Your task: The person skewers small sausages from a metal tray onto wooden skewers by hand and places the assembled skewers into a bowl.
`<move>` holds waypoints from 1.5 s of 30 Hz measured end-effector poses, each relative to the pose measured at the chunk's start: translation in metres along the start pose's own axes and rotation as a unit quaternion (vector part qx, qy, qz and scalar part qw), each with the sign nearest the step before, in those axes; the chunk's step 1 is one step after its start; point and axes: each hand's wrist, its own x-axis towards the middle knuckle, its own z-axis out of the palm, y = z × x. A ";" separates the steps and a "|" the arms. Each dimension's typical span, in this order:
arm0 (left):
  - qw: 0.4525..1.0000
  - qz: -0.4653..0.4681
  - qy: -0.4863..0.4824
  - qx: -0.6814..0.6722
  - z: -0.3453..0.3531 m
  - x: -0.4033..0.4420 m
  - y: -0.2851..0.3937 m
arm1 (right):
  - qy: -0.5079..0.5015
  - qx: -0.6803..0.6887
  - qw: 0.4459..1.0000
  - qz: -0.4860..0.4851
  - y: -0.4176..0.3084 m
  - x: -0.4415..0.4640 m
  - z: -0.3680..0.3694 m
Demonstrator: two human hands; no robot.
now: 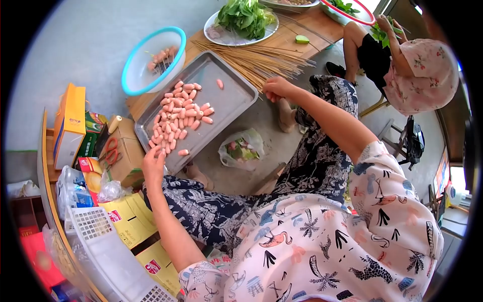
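A grey metal tray (236, 75) holds a heap of small pink sausages (176, 113) with scored ends; a few lie apart from the heap. My left hand (154, 162) is at the tray's near left corner, fingertips bunched against the edge of the heap. Whether a sausage is between them is hidden. Beyond the tray's right corner, my right hand (277, 89) is closed, with thumb and fingers together, near the ends of thin bamboo skewers (251, 63). Anything in its grip is too small to make out.
A blue-rimmed bowl (130, 65) contains skewered sausages. Leafy greens (245, 19) lie on a white plate (214, 34). A plastic bag (241, 151) sits on the floor. Red-handled scissors (111, 149) rest by a cardboard box (128, 156). Another person (417, 78) handles greens at right.
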 end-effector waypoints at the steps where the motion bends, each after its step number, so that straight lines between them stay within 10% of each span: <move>1: 0.999 0.034 0.004 0.004 0.003 0.001 0.001 | -0.002 -0.002 1.000 -0.004 -0.004 -0.004 0.002; 3: 0.998 0.069 0.012 0.008 0.005 0.003 0.001 | -0.203 0.406 0.889 0.050 -0.009 -0.015 0.009; 5: 0.995 0.006 -0.022 -0.094 0.009 -0.001 0.031 | -0.213 0.427 0.879 0.018 -0.023 -0.052 0.030; 15: 0.831 -0.098 -0.133 -0.531 0.019 0.006 0.048 | -0.356 0.042 0.929 -0.090 -0.041 -0.144 0.135; 45: 0.895 -0.105 -0.213 -0.379 0.044 0.022 0.040 | -0.338 0.087 0.931 -0.103 -0.051 -0.058 0.158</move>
